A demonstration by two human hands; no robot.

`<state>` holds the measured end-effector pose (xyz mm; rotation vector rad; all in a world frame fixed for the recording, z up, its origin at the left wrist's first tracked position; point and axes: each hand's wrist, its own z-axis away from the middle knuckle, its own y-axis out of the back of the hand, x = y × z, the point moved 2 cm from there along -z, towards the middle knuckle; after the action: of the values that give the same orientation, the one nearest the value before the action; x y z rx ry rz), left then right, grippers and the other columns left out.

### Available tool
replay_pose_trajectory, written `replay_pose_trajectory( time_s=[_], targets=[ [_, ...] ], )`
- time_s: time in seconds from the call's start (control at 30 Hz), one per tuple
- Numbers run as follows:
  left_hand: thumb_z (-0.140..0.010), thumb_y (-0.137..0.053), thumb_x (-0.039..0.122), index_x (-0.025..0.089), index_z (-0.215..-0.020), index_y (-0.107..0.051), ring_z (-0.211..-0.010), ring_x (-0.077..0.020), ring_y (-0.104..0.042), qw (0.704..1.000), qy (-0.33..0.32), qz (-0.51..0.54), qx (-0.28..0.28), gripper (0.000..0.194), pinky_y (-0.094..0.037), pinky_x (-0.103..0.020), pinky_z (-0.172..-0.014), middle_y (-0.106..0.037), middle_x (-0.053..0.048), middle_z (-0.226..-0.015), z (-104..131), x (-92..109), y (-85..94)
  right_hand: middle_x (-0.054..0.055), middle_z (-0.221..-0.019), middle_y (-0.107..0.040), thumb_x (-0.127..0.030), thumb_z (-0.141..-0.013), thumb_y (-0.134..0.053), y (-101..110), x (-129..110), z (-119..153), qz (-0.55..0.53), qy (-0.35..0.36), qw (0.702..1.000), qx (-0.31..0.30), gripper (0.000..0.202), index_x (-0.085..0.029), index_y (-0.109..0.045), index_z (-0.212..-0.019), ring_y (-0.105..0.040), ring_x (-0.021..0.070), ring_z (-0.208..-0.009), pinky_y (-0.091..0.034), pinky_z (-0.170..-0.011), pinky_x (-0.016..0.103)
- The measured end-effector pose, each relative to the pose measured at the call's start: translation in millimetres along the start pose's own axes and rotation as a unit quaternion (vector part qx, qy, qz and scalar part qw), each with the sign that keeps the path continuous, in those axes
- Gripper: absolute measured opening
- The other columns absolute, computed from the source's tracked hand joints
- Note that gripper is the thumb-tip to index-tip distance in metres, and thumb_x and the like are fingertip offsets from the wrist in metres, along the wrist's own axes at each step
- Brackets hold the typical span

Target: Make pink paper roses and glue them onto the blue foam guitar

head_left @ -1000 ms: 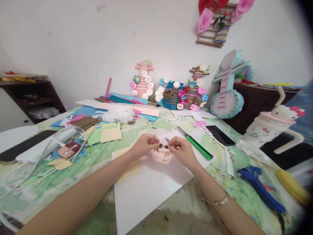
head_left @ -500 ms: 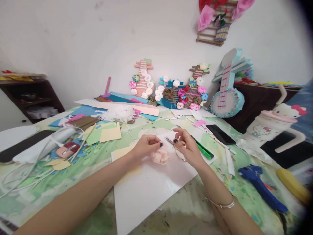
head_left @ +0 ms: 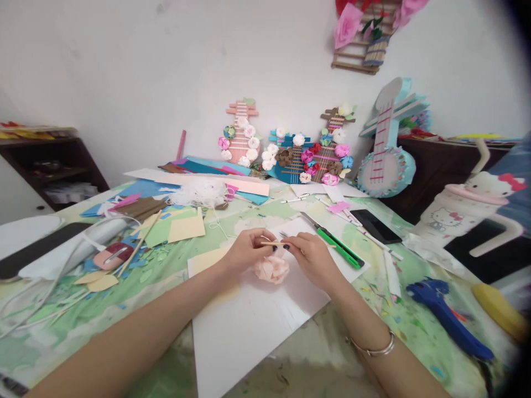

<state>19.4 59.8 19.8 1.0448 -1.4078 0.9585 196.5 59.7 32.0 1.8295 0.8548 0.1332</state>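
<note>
A pale pink paper flower (head_left: 271,270) sits just below my fingertips, over a white board (head_left: 244,326). Above it, a thin wooden stick (head_left: 274,243) runs level between my hands. My left hand (head_left: 246,249) is closed, pinching the stick's left end. My right hand (head_left: 309,254) is closed around the stick further along, and its other end shows past the knuckles. Pointed metal tips (head_left: 284,234) of scissors show beside the right fingers; their handles are hidden, and whether they are held is unclear. Right of that hand lies a green utility knife (head_left: 338,246), blade out.
A blue glue gun (head_left: 450,318), a phone (head_left: 375,225) and a cartoon tumbler (head_left: 460,213) are on the right. Paper scraps (head_left: 186,225), white string (head_left: 199,192) and a cable crowd the left. Flower-covered paper instruments (head_left: 292,160) lean against the back wall.
The scissors' gold handles have gone out of sight behind my right hand. A wooden stick now spans both hands, the right hand has moved left, and the flower shows more fully.
</note>
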Motion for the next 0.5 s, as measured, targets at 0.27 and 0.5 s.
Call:
replay_pose_trajectory(
  time_s=[0.27,0.5],
  targets=[
    [-0.066,-0.073,0.027,0.012,-0.099,-0.064,-0.060,-0.0125,-0.062,0.999,0.033,0.004,-0.010,0.037,-0.043,-0.019,-0.054,-0.071,-0.006,-0.074,3.2,4.8,-2.7,0.004,-0.075,-0.060,-0.026,-0.092,-0.043,0.7,-2.4,1.6,-0.022,-0.004,0.999,0.023,0.024,-0.022,-0.067,-0.094,-0.055,0.0154,-0.073,-0.036,-0.067,0.026],
    [-0.064,-0.072,0.024,0.011,-0.086,-0.066,-0.075,-0.0175,-0.066,1.000,0.004,-0.010,0.009,0.026,-0.047,-0.022,-0.060,-0.071,-0.008,-0.084,0.7,0.7,0.2,0.004,-0.074,-0.061,-0.018,-0.088,-0.046,4.0,-4.4,2.6,-0.050,0.029,0.997,0.051,0.024,-0.021,-0.068,-0.095,-0.056,0.0147,-0.070,-0.039,-0.063,0.025]
  ],
)
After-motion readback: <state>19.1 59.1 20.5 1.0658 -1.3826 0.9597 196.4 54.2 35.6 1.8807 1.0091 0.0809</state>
